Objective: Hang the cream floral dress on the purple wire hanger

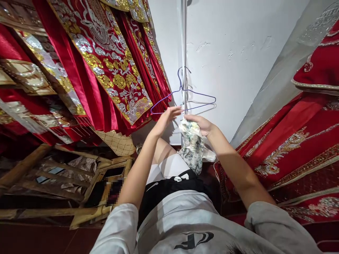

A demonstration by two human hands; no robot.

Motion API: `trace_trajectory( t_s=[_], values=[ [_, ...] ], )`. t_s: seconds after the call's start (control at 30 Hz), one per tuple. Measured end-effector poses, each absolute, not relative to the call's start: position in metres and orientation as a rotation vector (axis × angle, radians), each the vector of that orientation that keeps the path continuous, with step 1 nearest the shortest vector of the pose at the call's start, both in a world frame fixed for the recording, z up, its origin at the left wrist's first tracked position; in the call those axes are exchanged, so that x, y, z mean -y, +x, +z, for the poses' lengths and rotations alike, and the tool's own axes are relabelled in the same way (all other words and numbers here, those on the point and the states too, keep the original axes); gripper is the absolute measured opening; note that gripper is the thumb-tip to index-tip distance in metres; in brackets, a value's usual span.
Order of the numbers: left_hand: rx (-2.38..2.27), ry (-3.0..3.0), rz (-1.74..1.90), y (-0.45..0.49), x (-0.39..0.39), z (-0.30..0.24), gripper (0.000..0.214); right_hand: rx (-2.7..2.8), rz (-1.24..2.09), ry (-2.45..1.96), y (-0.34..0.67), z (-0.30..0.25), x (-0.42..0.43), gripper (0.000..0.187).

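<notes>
Patterned cloth (193, 146) hangs pinched in the right hand (202, 123). Left hand (167, 121) — fingers extended, slightly apart — overlaps the lower bar of the blue hanger (197, 92). Red garments (119, 70) crowd both sides; bamboo chair (53, 213) at left.

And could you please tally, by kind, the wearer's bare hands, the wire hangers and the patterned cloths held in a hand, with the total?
Bare hands: 2 (left hand, right hand)
Wire hangers: 1 (purple hanger)
Patterned cloths in a hand: 1 (pale patterned cloth)
Total: 4
</notes>
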State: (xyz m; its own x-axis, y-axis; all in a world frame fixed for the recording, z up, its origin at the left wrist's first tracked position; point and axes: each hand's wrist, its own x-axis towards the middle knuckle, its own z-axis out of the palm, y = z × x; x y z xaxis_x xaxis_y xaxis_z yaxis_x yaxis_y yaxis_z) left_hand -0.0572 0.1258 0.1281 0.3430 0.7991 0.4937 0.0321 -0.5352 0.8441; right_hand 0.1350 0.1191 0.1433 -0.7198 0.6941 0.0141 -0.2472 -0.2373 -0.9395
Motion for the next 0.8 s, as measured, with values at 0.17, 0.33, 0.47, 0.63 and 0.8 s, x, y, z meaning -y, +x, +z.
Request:
trace_trajectory(
  t_s=[0.17,0.33,0.47,0.63,0.8],
  values=[
    [-0.708,1.899,0.808,-0.035,-0.113,0.118,0.081,2.212,1.998,-0.794,0.159,0.181,-0.104,0.033],
    [-0.812,2.258,0.358,-0.072,-0.11,0.119,0.06,2.465,1.571,-1.112,0.203,0.209,-0.114,0.032],
    [-1.111,2.447,0.161,-0.106,-0.119,0.118,0.054,2.212,1.211,-1.059,0.219,0.202,-0.145,0.03],
    [-1.459,2.523,-0.153,-0.135,-0.133,0.115,0.048,1.771,0.842,-0.838,0.199,0.165,-0.192,0.033],
    [-1.696,2.442,-0.194,-0.165,-0.153,0.128,0.041,1.712,0.782,-1.022,0.17,0.116,-0.236,0.031]
  ],
)
